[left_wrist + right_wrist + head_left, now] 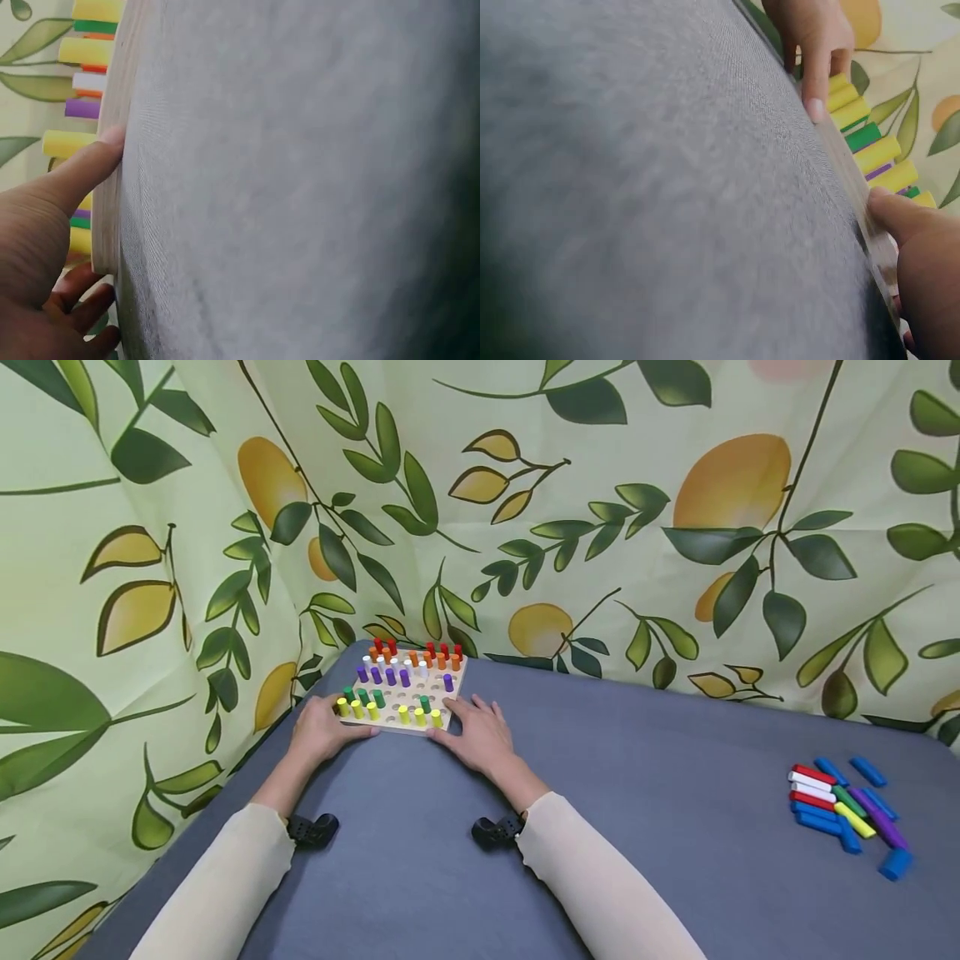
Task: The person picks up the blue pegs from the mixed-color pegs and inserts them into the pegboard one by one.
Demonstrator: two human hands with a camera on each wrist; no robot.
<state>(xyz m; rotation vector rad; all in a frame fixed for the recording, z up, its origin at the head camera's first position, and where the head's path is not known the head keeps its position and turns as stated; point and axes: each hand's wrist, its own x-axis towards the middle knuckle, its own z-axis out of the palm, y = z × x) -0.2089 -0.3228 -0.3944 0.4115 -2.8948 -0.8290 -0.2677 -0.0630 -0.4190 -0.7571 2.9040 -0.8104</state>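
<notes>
A wooden pegboard [390, 724] lies at the table's far left, with rows of upright coloured pegs. Yellow pegs [403, 715] stand nearest, then green, purple, white, orange and red; some holes show bare. My left hand [318, 727] grips the board's near left corner, its thumb along the front edge [109, 210] and its fingers round the side. At the near right corner my right hand [480, 735] holds the board, thumb on the front edge [844, 150]. The right fingers lie by the right side, partly hidden in the right wrist view.
Loose pegs [855, 820] in blue, red, white, green, yellow and purple lie piled at the right of the grey table [637, 827]. One blue peg [896, 864] sits slightly apart. A leaf-patterned cloth [585, 510] hangs behind and along the left.
</notes>
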